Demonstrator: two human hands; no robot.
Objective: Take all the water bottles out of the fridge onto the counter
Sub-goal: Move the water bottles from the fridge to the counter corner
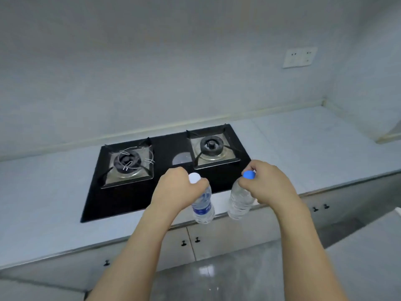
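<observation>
My left hand (176,189) grips the neck of a clear water bottle with a white cap and a blue label (203,206). My right hand (270,183) grips the neck of a clear, label-free water bottle with a blue cap (239,202). Both bottles hang upright side by side over the front edge of the pale counter (43,198), just in front of the stove. Whether their bases touch the counter I cannot tell. The fridge is not in view.
A black two-burner gas stove (165,170) is set into the counter right behind the bottles. Bare counter stretches to its left and right (303,144). Cabinet doors with small dark knobs (191,241) run below, and a wall socket (300,57) is at the upper right.
</observation>
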